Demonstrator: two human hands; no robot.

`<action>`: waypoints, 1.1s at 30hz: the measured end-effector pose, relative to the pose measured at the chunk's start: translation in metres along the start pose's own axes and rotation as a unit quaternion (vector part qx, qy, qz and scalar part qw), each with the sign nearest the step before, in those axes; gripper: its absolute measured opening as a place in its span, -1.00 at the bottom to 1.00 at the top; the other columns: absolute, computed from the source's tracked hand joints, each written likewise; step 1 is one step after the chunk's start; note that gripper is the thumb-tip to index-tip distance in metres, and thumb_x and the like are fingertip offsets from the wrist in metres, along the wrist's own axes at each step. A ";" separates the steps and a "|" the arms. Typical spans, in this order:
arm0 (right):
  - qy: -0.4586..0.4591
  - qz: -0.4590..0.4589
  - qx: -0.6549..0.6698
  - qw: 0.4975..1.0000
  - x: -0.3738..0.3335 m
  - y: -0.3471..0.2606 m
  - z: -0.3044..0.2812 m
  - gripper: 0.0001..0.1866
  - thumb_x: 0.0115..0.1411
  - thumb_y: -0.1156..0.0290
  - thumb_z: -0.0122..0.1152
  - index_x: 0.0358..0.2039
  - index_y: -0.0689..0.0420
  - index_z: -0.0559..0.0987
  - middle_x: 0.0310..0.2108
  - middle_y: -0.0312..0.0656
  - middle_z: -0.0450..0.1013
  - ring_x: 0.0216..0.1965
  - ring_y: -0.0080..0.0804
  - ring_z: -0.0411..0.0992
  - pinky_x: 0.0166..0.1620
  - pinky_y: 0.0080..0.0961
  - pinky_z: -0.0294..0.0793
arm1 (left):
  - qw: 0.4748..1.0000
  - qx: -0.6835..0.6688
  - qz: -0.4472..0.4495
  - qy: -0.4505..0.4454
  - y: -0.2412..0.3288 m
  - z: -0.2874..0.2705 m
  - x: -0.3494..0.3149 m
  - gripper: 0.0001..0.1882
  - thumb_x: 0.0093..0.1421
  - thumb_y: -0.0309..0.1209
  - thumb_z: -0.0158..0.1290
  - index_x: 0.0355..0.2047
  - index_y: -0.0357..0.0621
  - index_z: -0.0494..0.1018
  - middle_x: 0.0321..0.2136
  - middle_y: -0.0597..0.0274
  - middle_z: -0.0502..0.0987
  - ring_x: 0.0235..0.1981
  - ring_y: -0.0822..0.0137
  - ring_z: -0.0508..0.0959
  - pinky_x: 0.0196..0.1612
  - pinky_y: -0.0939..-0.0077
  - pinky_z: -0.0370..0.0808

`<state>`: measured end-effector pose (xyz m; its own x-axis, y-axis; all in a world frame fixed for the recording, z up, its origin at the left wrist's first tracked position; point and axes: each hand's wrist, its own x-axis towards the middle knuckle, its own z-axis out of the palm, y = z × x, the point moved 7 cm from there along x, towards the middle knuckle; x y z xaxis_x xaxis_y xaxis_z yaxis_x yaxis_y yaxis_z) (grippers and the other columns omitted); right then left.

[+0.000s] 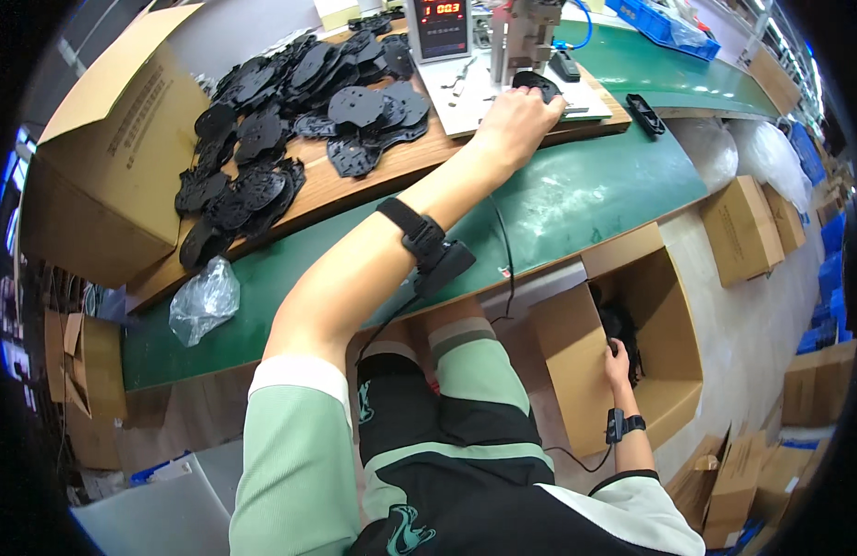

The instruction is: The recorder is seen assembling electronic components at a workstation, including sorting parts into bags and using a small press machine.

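Observation:
My left hand (519, 119) reaches across the bench to the press machine (523, 42). Its fingers are closed on the edge of a black plastic part (537, 83) under the press head. Low on the right, my right hand (617, 363) is inside an open cardboard box (677, 324), its fingers closed around a dark piece that I cannot make out fully. More black parts (621, 324) lie in that box beside the hand. A large pile of flat black plastic parts (262, 134) covers the wooden board (317, 199) left of the press.
A tall open carton (113, 176) stands at the left end of the board. A crumpled clear bag (204, 301) lies on the green bench (595, 190). Right of the press is a long black piece (645, 115). A blue crate (665, 28) sits farther back; closed cartons (743, 232) stand right.

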<state>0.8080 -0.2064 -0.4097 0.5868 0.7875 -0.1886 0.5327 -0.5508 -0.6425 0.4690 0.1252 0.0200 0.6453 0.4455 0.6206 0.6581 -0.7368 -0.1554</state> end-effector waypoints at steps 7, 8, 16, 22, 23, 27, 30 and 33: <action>0.267 -0.288 0.054 0.918 -0.052 -0.242 -0.058 -0.73 0.14 0.62 0.05 -0.13 0.17 0.52 0.01 -0.04 0.39 0.12 -0.06 0.31 0.22 -0.18 0.20 | 0.999 0.022 -0.037 -0.017 0.011 0.001 0.009 -0.73 0.07 -0.57 0.06 -0.18 -0.26 0.38 -0.39 -0.03 0.57 -0.26 0.05 0.64 -0.24 0.21 0.60; 0.266 -0.326 0.092 0.903 -0.070 -0.296 -0.075 -0.74 0.13 0.66 0.05 -0.16 0.18 0.53 0.00 -0.04 0.39 0.10 -0.07 0.32 0.18 -0.20 0.26 | 0.999 0.010 -0.039 -0.007 0.010 0.002 0.010 -0.74 0.07 -0.58 0.06 -0.18 -0.28 0.38 -0.37 -0.04 0.58 -0.26 0.04 0.64 -0.23 0.21 0.60; 0.200 -0.574 0.033 0.793 -0.059 -0.531 -0.117 -0.46 0.01 0.59 0.23 0.08 0.16 0.45 0.06 0.00 0.39 0.14 -0.02 0.31 0.23 -0.18 0.25 | 0.998 -0.024 -0.027 0.058 0.005 -0.016 -0.007 -0.81 0.15 -0.52 0.03 -0.22 -0.31 0.41 -0.30 -0.05 0.61 -0.19 0.11 0.65 -0.08 0.31 0.56; 0.211 -0.574 -0.090 0.786 0.008 -0.582 -0.082 -0.54 -0.06 0.63 0.24 -0.07 0.21 0.48 -0.13 -0.03 0.47 -0.02 -0.02 0.42 0.02 -0.11 0.42 | 0.988 -0.097 -0.069 0.099 0.005 -0.016 -0.011 -0.55 0.12 -0.60 0.02 0.04 -0.32 0.24 -0.17 -0.10 0.53 -0.14 0.00 0.59 -0.10 0.21 0.57; 0.206 -0.553 -0.085 0.803 0.011 -0.585 -0.082 -0.61 -0.08 0.64 0.24 -0.16 0.20 0.51 -0.17 -0.07 0.47 -0.05 -0.01 0.43 -0.04 -0.13 0.47 | 0.988 -0.093 -0.075 0.097 0.004 -0.015 -0.015 -0.55 0.12 -0.60 0.02 0.04 -0.32 0.24 -0.17 -0.10 0.53 -0.14 0.00 0.59 -0.10 0.21 0.57; 0.189 -0.560 -0.097 0.801 0.020 -0.593 -0.083 -0.64 -0.08 0.62 0.24 -0.18 0.13 0.56 -0.20 -0.14 0.48 -0.06 -0.05 0.45 -0.02 -0.15 0.47 | 0.987 -0.083 -0.076 0.111 -0.004 -0.022 -0.032 -0.41 0.07 -0.63 0.01 0.16 -0.29 0.21 0.07 -0.24 0.33 0.02 -0.13 0.47 0.05 0.09 0.47; 0.145 -0.565 -0.107 0.805 0.027 -0.590 -0.091 -0.65 -0.11 0.63 0.25 -0.23 0.10 0.58 -0.22 -0.13 0.49 -0.07 -0.05 0.45 -0.02 -0.17 0.45 | 0.992 -0.025 -0.107 0.062 -0.019 -0.031 -0.068 -0.42 0.05 -0.54 0.05 0.14 -0.30 0.29 0.09 -0.19 0.33 0.15 -0.14 0.34 0.21 0.03 0.31; 0.148 -0.570 -0.121 0.799 0.025 -0.593 -0.090 -0.64 -0.11 0.62 0.25 -0.22 0.11 0.58 -0.22 -0.13 0.48 -0.06 -0.04 0.44 0.02 -0.17 0.43 | 0.970 0.054 -0.236 -0.006 -0.058 -0.061 -0.124 -0.42 0.13 -0.36 0.11 0.16 -0.26 0.31 0.08 -0.15 0.36 0.15 -0.09 0.35 0.20 0.12 0.32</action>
<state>0.5618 0.1144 0.0333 -0.2639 0.7360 0.6235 0.9055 0.4117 -0.1027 0.3277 0.0815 -0.0009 0.2654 0.7270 0.6333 0.9179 -0.3916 0.0649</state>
